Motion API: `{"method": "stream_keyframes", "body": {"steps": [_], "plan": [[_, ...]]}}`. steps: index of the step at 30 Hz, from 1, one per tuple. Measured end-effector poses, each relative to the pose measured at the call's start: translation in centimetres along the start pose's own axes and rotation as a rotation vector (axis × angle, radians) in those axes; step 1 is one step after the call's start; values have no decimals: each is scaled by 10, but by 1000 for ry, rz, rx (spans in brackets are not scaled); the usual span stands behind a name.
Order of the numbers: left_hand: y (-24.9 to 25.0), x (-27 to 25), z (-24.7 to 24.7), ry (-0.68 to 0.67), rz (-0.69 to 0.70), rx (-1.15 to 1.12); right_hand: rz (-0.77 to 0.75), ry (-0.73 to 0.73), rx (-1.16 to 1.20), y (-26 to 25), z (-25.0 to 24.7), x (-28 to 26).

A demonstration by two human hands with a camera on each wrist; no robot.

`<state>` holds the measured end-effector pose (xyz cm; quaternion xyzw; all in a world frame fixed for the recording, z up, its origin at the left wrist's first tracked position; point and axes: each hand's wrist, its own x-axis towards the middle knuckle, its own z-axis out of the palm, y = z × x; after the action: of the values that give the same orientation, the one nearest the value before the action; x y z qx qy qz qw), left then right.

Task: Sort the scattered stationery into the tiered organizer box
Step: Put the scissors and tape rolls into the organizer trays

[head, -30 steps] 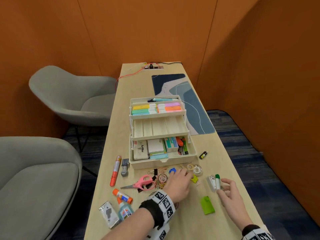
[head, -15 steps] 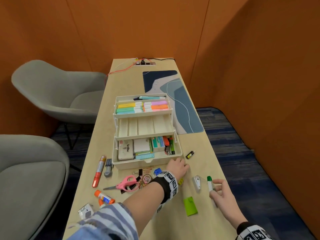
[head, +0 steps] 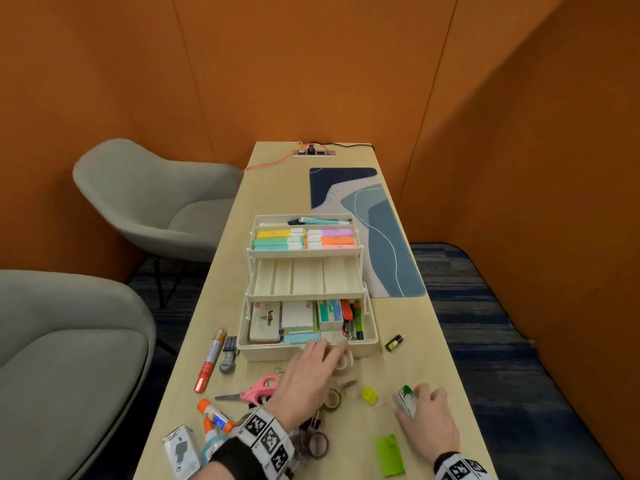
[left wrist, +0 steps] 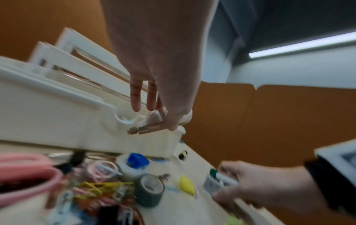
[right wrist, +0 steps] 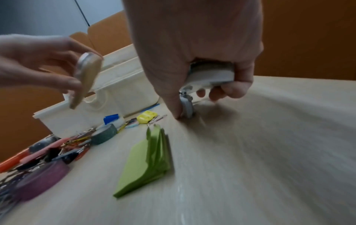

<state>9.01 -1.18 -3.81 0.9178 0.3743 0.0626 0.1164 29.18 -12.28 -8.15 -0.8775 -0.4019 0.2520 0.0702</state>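
Observation:
The cream tiered organizer (head: pixel 263 353) stands open mid-table, with highlighters in its top tier (head: pixel 304 237), a bare middle tier (head: pixel 304 278) and boxes and pens in the bottom. My left hand (head: pixel 329 353) hovers at the box's front edge and pinches a pale tape roll (right wrist: pixel 87 76) between thumb and fingers; the roll (left wrist: pixel 185 118) shows at the fingertips. To the right, my right hand (head: pixel 415 400) grips a white dispenser (right wrist: pixel 210 76) and a green-capped pen (head: pixel 407 391) against the table.
Near the table's front lie pink scissors (head: pixel 259 391), a red marker (head: pixel 209 362), a glue stick (head: pixel 214 415), green sticky notes (head: pixel 389 455), a yellow sharpener (head: pixel 369 396), tape rolls (head: pixel 332 400) and clips. A small vial (head: pixel 394 342) sits right of the box. Grey chairs stand on the left.
My left hand has risen from the clutter to the box's front edge with a tape roll in it. My right hand has closed over the white dispenser and pen.

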Motion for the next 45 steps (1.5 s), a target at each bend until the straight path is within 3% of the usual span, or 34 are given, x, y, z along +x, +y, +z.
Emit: {"method": "stream_keyframes", "body": {"steps": [3, 6, 9, 13, 18, 23, 28, 33, 45], "plan": [[-23, -18, -17, 101, -96, -88, 39, 29, 125, -3, -2, 3], [-51, -37, -29, 176, -191, -139, 60, 186, 417, -22, -16, 2], [-75, -49, -34, 198, -255, -167, -209, 296, 540, -70, -35, 5], [-92, -56, -38, 182, -235, -159, -503, 319, 344, -158, -51, 32], [-101, -59, -42, 156, -207, -177, -532, 304, 100, -233, -48, 71], [-119, -63, -45, 108, -216, -179, -488, 343, -89, -250, -39, 97], [-124, -58, -45, 87, -235, -214, -574, 391, -18, -232, -31, 91], [-118, -54, -42, 72, -223, -233, -691, 279, -136, -214, -24, 83], [-126, -67, -43, 64, -225, -189, -607, -31, -195, -257, -51, 117]]}}
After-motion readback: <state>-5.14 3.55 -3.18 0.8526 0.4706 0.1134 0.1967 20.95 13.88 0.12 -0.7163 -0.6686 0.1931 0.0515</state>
